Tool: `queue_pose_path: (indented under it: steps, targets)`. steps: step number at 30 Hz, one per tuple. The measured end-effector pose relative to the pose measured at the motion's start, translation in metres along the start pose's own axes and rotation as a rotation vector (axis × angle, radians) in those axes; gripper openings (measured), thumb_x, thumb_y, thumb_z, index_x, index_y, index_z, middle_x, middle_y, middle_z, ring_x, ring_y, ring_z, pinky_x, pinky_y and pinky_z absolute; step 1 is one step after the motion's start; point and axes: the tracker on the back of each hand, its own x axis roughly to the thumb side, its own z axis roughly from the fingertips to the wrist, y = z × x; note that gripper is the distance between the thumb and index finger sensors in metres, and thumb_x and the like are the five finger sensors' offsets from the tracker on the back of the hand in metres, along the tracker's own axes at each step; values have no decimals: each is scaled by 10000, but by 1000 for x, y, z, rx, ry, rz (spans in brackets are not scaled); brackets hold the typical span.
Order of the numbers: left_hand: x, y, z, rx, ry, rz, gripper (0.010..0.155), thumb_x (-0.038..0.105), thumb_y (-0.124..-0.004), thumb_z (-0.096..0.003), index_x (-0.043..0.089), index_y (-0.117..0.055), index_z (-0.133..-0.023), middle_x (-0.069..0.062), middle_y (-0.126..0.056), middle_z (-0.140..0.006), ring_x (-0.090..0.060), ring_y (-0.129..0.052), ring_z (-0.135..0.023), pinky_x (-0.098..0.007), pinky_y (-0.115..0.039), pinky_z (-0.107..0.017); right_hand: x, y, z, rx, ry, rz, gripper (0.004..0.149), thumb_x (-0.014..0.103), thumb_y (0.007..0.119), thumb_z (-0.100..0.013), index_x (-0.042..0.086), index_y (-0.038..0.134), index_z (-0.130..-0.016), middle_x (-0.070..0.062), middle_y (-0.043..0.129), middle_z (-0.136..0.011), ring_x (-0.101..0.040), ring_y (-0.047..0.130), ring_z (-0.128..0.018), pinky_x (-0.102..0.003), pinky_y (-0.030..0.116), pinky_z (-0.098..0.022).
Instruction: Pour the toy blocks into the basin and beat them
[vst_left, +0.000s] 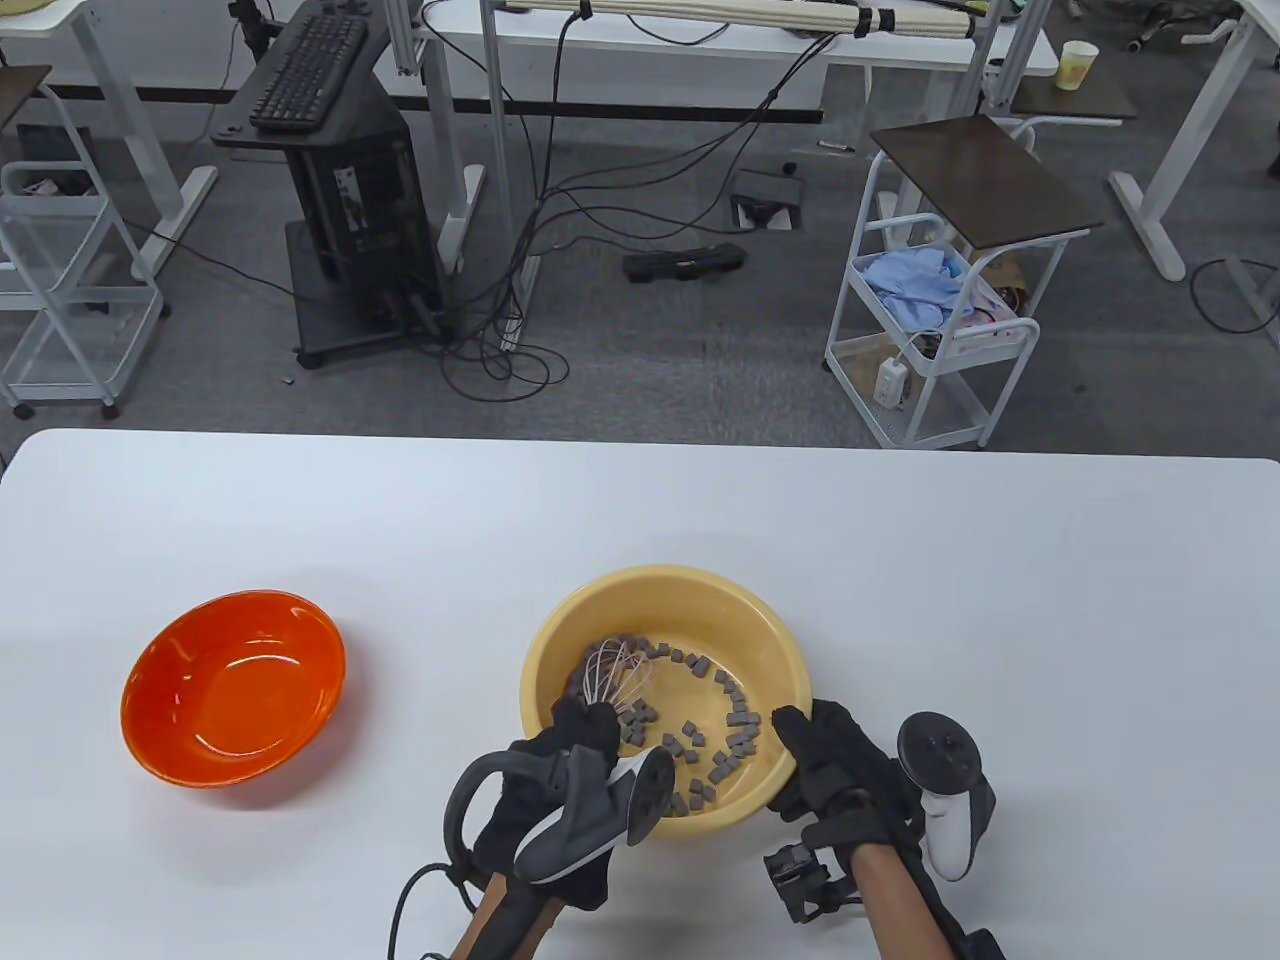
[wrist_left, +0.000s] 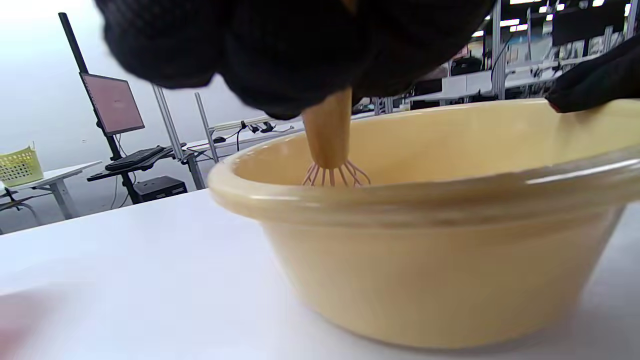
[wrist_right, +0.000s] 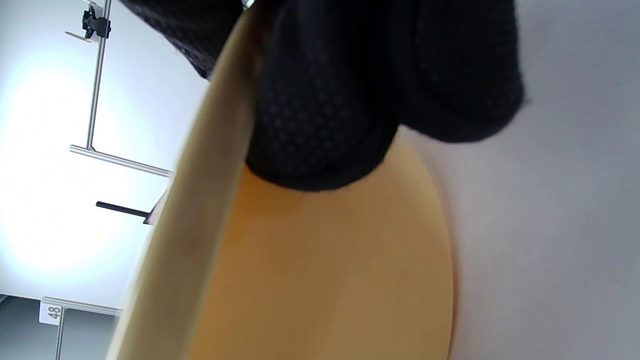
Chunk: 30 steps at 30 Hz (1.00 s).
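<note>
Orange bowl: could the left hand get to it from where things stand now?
Probably yes, but not freely: the table between the left hand and the orange bowl is bare, yet that hand grips the whisk inside the yellow basin, so it must let go first.

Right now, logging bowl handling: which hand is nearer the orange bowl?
Left. The left hand is over the basin's near-left rim; the right hand grips the far side from the orange bowl.

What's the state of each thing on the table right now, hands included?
yellow basin: upright, holds the blocks and the whisk head
toy blocks: loose in the basin
whisk: wires down in the basin, handle gripped
orange bowl: upright, empty
left hand: grips the whisk handle
right hand: grips the basin rim
</note>
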Motion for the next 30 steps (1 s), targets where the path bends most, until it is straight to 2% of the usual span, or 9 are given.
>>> queue_pose_path:
  steps: [3, 9, 13, 17, 22, 25, 30]
  targets:
    - [-1, 12, 9, -24, -5, -11, 426, 348, -769, -633, 140, -824, -1001, -241, -891, -974, -17, -991, -314, -316, -941, -339, 0, 0, 0, -3, -1, 3, 531, 338, 735, -690, -57, 537, -984, -239, 836, -654, -203, 1006, -293, -371, 897, -293]
    - [-4, 30, 24, 18, -56, 50, 399, 346, -735, -640, 119, -900, -922, -236, -981, -852, 12, -975, -214, -282, -946, -268, 0, 0, 0, -12, -3, 8, 531, 337, 736, -690, -59, 540, -984, -238, 838, -652, -200, 1007, -291, -369, 897, -291]
    - [-13, 37, 29, 33, -108, 154, 395, 350, -732, -642, 116, -916, -901, -229, -1005, -806, 15, -974, -203, -278, -943, -261, 0, 0, 0, -16, -4, 10, 531, 338, 736, -690, -57, 540, -986, -238, 838, -653, -202, 1005, -290, -368, 897, -292]
    - [-18, 34, 26, 30, -183, 288, 403, 365, -713, -655, 119, -909, -906, -207, -1014, -775, 22, -983, -217, -272, -944, -269, -1, 1, 0, -18, -3, 9, 534, 343, 734, -689, -54, 540, -989, -238, 836, -655, -200, 1003, -292, -368, 896, -292]
    - [-6, 17, 12, -8, -262, 399, 449, 407, -711, -671, 99, -855, -966, -228, -959, -857, -10, -1026, -329, -301, -949, -343, -1, 1, 0, -14, 0, 4, 535, 346, 732, -690, -48, 537, -995, -241, 834, -660, -197, 1002, -298, -370, 893, -297]
    - [5, 7, 5, -65, -324, 426, 502, 399, -732, -667, 83, -765, -1055, -260, -860, -985, -82, -1045, -510, -363, -933, -461, -1, 1, 0, -11, 1, 2, 536, 348, 730, -691, -46, 537, -997, -242, 832, -666, -198, 1002, -302, -370, 892, -300]
    - [25, -2, 1, -93, -347, 343, 558, 349, -758, -659, 74, -646, -1132, -299, -718, -1098, -167, -998, -702, -442, -878, -581, -1, 1, 0, -6, 0, 0, 539, 351, 728, -692, -45, 533, -1001, -242, 831, -670, -201, 1001, -303, -372, 891, -301]
